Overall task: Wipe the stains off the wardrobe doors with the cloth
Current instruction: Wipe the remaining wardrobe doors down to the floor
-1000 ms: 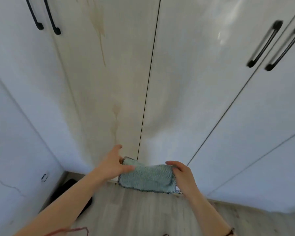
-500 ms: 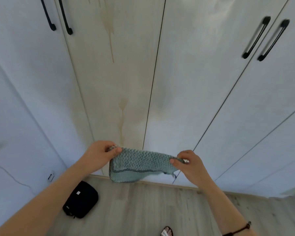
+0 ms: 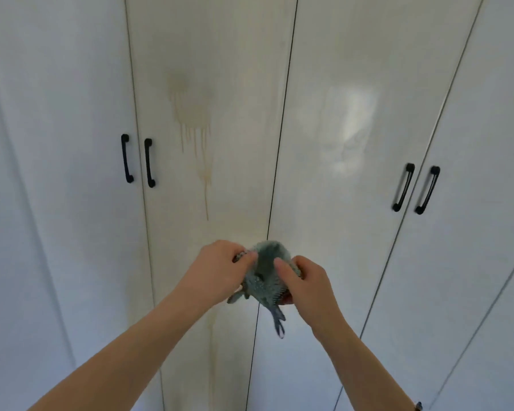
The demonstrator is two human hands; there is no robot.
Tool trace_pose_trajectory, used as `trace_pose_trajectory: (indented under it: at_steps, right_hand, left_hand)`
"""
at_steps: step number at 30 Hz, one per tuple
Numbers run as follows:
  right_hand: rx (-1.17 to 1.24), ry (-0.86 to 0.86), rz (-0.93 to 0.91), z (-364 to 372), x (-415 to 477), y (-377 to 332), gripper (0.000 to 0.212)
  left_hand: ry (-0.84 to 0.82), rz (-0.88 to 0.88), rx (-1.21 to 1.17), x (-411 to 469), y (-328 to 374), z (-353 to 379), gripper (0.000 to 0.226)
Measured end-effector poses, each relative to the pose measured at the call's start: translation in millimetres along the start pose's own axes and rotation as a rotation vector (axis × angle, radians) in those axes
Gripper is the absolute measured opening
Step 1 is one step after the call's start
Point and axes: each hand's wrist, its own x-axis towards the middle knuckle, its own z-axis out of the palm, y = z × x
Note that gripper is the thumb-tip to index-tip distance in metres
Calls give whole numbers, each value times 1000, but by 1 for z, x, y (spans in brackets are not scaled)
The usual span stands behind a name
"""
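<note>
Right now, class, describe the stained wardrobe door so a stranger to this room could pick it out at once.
Face the white wardrobe that fills the view and find the left pair of black handles. The door carrying that pair's right-hand handle is the one. Only it carries a yellowish-brown stain with drips running down.

We see the cloth (image 3: 266, 271), teal and nubbly, bunched between our left hand (image 3: 217, 271) and right hand (image 3: 306, 280) before the white wardrobe doors (image 3: 339, 218). A brownish stain (image 3: 190, 114) drips down the door above it.
</note>
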Motion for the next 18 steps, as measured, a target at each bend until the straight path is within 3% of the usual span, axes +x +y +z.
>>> trace_pose_trajectory:
  at_steps: [4,7,10,13,14,18]
  right_hand:
    - [304,-162,-70,10,4,-51,39]
    - [213,-81,-134,-3,16,-63,28]
    - [-9,107,-265,-15,31,-61,7]
    - [-105,295,-215,-31,57,-54,41]
    - [-44,234,-149,-37,64,-53,45]
    - [483,-287,18,-51,75,-46,51]
  left_hand:
    - [12,168,-50,0,49,-15,32]
    - [-132,213,-146,21,46,-38,28]
    - [-155,210,-224,44,46,-46,10]
    - [-155,208,-312,68,58,-49,12]
    - [-199,195,-356,75,64,-50,15]
    - [-338,173,-402,111,85,-43,15]
